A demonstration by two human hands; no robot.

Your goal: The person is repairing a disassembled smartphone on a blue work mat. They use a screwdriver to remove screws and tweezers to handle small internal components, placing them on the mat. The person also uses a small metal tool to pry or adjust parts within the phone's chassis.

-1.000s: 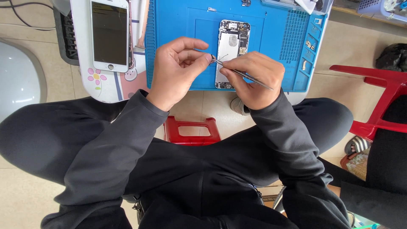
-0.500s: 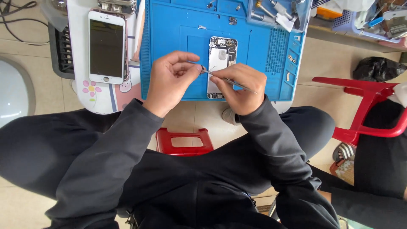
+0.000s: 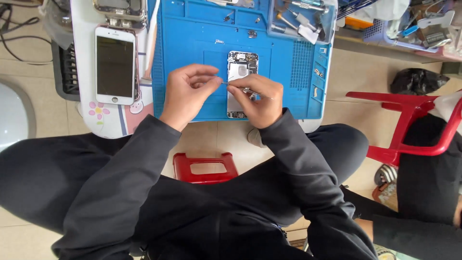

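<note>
An opened phone (image 3: 242,72) is laid on the blue repair mat (image 3: 192,38). Tweezers (image 3: 240,89) are pinched in the right hand (image 3: 257,98); the left hand (image 3: 187,91), fingers curled, perhaps steadies their tip. A white phone (image 3: 115,65) is set beside the mat.

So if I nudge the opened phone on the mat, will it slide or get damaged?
The opened phone lies flat, so it shouldn't tip or roll. The blue mat looks rubbery, so it probably grips rather than slides. Its insides are exposed, so they are likely fragile.

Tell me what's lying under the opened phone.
The opened phone lies flat on the blue repair mat, which shows all around it. The right hand, holding tweezers, covers its lower half; that stretch is hidden.
</note>
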